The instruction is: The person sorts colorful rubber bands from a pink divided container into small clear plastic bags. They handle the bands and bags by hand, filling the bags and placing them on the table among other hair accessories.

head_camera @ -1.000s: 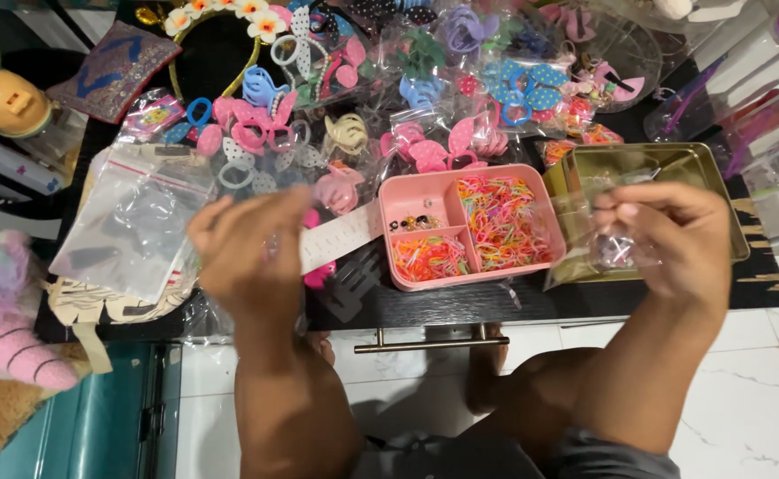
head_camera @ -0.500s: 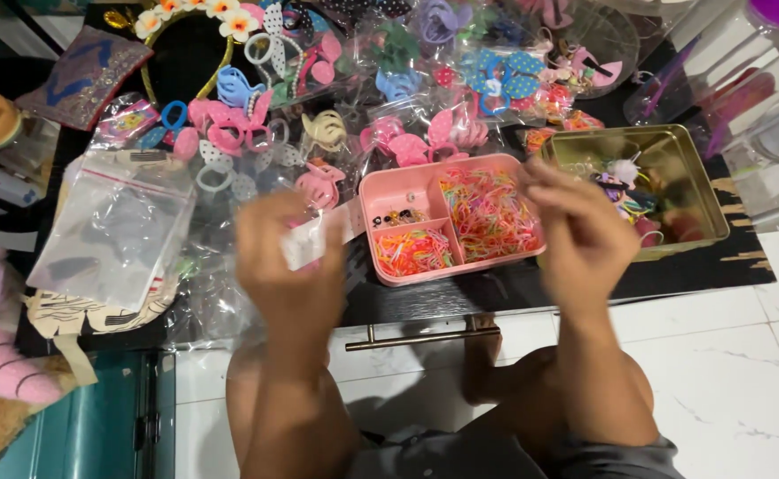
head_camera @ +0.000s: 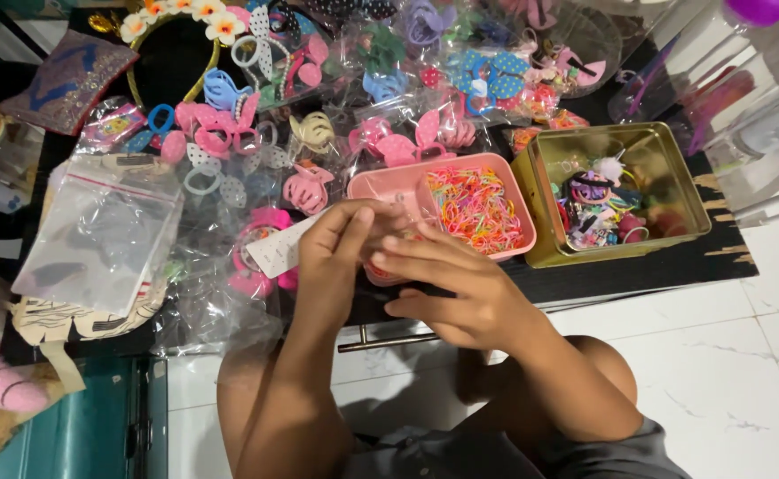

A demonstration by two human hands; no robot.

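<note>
My left hand point(head_camera: 336, 248) and my right hand point(head_camera: 456, 288) meet fingertip to fingertip over the near left corner of a pink compartment box point(head_camera: 496, 173). Both pinch a small clear bag point(head_camera: 400, 222) that is mostly hidden by the fingers. The box's right compartment holds a heap of tiny coloured elastic bands point(head_camera: 474, 204). A white card label point(head_camera: 276, 250) lies just left of my left hand. To the right of the pink box stands a gold metal tin point(head_camera: 673, 177) with several hair accessories in it.
A black tabletop point(head_camera: 638, 266) carries many bagged hair clips and bows point(head_camera: 407, 133) at the back. A flower headband point(head_camera: 181, 18) lies at the far left, a stack of clear zip bags point(head_camera: 97, 239) below it. White floor tiles point(head_camera: 727, 372) lie at the right.
My right hand moved left from over the gold tin to the pink box with the small clear bag. My left hand came right to meet it.
</note>
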